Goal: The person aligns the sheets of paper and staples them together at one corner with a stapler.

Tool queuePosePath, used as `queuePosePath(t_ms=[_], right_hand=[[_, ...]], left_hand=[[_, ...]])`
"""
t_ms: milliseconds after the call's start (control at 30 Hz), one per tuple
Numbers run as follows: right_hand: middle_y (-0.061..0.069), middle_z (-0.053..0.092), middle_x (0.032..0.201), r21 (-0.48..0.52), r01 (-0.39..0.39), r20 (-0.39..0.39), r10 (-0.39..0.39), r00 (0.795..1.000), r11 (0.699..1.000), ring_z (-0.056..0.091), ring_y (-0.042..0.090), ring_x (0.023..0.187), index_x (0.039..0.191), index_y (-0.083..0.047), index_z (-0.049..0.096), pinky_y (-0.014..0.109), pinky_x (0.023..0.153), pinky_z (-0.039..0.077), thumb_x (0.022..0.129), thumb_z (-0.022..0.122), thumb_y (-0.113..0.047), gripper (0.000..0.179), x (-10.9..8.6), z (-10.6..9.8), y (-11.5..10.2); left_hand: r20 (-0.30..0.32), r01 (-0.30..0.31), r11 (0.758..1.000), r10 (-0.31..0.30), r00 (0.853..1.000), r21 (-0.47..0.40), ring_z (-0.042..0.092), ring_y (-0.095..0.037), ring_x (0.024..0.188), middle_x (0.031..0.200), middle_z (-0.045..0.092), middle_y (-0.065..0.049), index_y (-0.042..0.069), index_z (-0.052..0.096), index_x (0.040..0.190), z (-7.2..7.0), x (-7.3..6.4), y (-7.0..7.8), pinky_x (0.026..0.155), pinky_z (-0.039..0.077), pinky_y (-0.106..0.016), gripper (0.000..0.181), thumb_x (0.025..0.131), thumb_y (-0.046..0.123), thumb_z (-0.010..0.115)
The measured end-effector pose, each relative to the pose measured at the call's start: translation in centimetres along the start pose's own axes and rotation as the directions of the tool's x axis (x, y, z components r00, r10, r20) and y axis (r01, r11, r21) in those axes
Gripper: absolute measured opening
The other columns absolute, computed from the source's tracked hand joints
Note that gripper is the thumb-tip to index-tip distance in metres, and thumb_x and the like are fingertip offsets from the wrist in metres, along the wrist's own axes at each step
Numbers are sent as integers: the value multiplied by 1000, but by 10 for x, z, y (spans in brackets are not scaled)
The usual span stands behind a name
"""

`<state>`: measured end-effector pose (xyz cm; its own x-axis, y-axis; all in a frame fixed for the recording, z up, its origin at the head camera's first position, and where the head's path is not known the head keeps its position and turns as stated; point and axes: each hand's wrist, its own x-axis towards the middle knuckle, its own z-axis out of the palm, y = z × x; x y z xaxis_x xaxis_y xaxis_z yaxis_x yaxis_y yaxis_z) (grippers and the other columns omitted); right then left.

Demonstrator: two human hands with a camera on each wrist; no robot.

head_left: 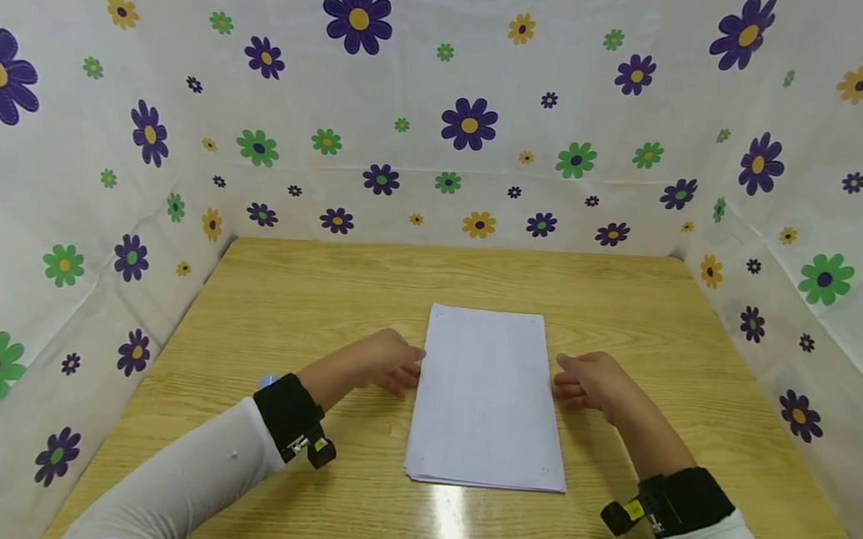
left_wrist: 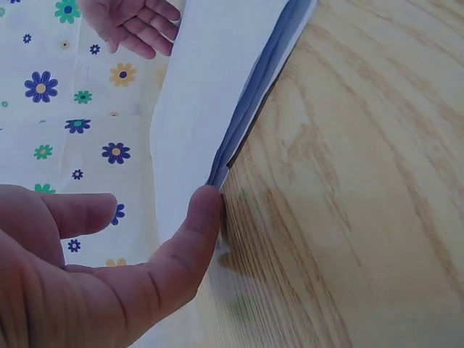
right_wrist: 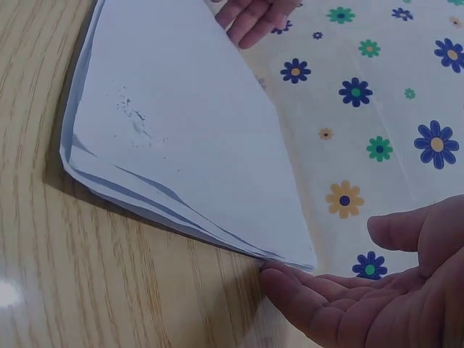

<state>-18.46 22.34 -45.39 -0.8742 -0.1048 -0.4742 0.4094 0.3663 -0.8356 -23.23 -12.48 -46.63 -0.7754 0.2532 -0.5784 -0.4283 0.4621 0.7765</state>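
Observation:
A stack of white paper sheets lies flat on the wooden table, its sheets slightly uneven at the near edge. On its left side is my left hand, fingers relaxed and directed toward the paper. The left wrist view puts a fingertip of that hand right at the edge of the sheets. Across the stack, my right hand is held along the right edge with loosely extended fingers. In the right wrist view its fingertips meet the edge of the layered sheets, and small dark specks mark the top sheet.
The wooden table is enclosed at the back and sides by a white flower-patterned sheet. A small light-blue object is mostly hidden behind my left wrist. Each wrist wears a black band with a small camera.

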Motion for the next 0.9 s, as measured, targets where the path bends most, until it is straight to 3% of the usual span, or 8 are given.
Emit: queuePosePath(t_ms=[267, 500, 900], right_hand=[[33, 60, 134, 61, -18, 22, 17, 1000, 998, 73, 26, 101, 146, 22, 31, 41, 90, 59, 108, 50, -26, 64, 5, 2, -2], [32, 60, 134, 74, -33, 12, 32, 999, 997, 73, 24, 97, 146, 20, 33, 39, 89, 59, 107, 53, -28, 65, 7, 1, -2], [29, 59, 134, 79, -23, 10, 23, 1000, 997, 71, 18, 91, 145, 19, 37, 37, 88, 59, 107, 53, -27, 62, 6, 2, 1]], left_hand=[[28, 72, 995, -71, 997, -63, 71, -25, 96, 123, 67, -22, -8, 49, 141, -3, 3, 4, 80, 62, -37, 47, 107, 24, 53], [28, 126, 981, -123, 992, -146, 67, -23, 92, 122, 65, -18, -3, 52, 136, -1, 8, 7, 73, 60, -33, 43, 105, 26, 59], [44, 175, 972, -170, 984, -154, 60, -19, 79, 96, 62, -7, 3, 55, 116, 10, 14, 15, 63, 51, -27, 31, 100, 28, 65]])
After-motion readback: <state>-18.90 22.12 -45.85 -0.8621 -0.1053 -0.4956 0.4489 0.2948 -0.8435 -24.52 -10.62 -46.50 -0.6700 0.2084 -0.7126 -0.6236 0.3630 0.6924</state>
